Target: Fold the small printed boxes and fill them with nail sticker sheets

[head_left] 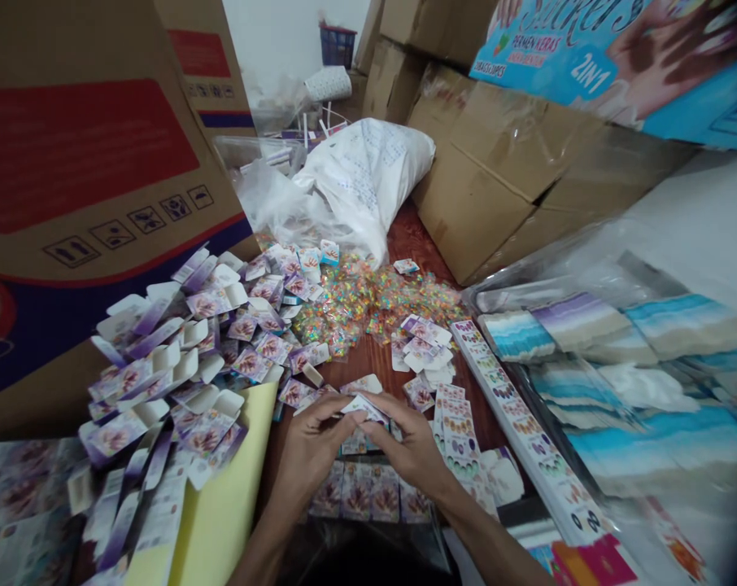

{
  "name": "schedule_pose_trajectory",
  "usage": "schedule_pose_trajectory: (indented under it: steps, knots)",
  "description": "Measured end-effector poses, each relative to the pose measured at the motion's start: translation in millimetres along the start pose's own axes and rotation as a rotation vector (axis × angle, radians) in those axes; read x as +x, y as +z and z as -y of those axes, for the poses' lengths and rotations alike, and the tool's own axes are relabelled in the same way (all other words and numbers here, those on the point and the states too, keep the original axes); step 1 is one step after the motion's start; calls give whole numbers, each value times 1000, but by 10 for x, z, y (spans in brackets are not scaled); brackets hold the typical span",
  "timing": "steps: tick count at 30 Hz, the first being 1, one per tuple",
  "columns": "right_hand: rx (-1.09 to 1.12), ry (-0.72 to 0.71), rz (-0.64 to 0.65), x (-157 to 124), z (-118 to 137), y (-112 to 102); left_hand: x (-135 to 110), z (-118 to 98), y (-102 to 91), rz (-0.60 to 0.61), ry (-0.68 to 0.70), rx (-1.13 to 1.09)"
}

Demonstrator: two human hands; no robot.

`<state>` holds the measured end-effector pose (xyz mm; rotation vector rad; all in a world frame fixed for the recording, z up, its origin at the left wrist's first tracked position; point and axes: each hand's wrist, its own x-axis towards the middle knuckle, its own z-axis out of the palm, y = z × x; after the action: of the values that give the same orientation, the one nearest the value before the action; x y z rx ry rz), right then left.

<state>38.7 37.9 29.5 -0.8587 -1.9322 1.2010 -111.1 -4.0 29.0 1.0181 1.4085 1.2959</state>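
My left hand (315, 439) and my right hand (412, 446) meet at the front middle. Between their fingertips is a small white printed carton (364, 406), pinched from both sides; its lower part is hidden by my fingers. Just below my hands lies a row of purple printed small boxes (359, 491). A heap of small open-flapped cartons (207, 334) spreads to the left. Beyond my hands are many clear packets of colourful candies (344, 305). Strips of printed nail stickers (457, 431) lie by my right hand, near a few flat cartons (428, 350).
A large cardboard box (88, 163) walls off the left. More brown boxes (490, 163) stand at the back right, behind a white sack (368, 163). On the right, plastic-wrapped blue and purple printed stacks (655, 423) lie beside a long sticker stack (521, 423). Yellow paper (234, 488) stands left.
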Motion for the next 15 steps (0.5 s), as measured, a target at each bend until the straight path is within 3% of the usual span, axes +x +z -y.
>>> schedule_pose_trajectory:
  steps: [3,6,9,12,15]
  knots:
    - [28,136,-78,-45,37,20,44,-20,14,-95,61,109]
    - [80,231,3,-81,55,16,31,-33,-59,30,23,178]
    - [347,386,157,-100,30,27,-50,-13,-171,175,-20,137]
    - [574,495,169,-93,-57,69,-145,15,-218,156,-34,84]
    - [619,526,150,-65,-177,104,-168,20,-174,126,28,105]
